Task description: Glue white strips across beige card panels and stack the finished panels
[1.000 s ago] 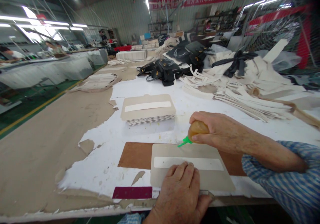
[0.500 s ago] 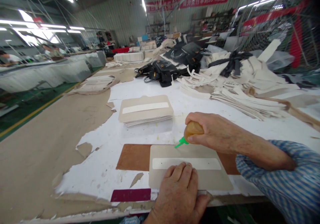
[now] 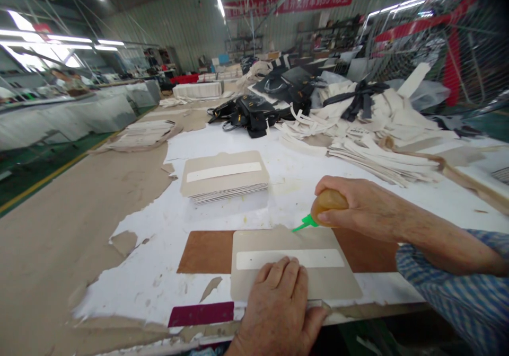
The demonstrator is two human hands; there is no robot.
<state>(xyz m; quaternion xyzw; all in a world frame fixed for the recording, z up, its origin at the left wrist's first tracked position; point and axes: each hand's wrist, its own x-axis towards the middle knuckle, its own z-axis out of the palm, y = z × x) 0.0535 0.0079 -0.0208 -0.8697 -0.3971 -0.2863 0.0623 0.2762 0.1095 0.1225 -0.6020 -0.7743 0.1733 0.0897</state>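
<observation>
Right hand (image 3: 360, 207) clamped on bottle (image 3: 328, 199), nozzle (image 3: 304, 222) at panel (image 3: 338, 281) top edge; left hand (image 3: 278, 308) flat, pinning panel. Likely gluing; edge run needs steady hold.

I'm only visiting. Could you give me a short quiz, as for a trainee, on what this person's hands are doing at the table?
1. True or false: the left hand lies flat on the beige card.
2. Which hand holds the bottle with the green nozzle? A left, B right.
3. Fill in: the sheet under the card is ___.
Key: 1 true; 2 B, the right hand; 3 brown.
</observation>
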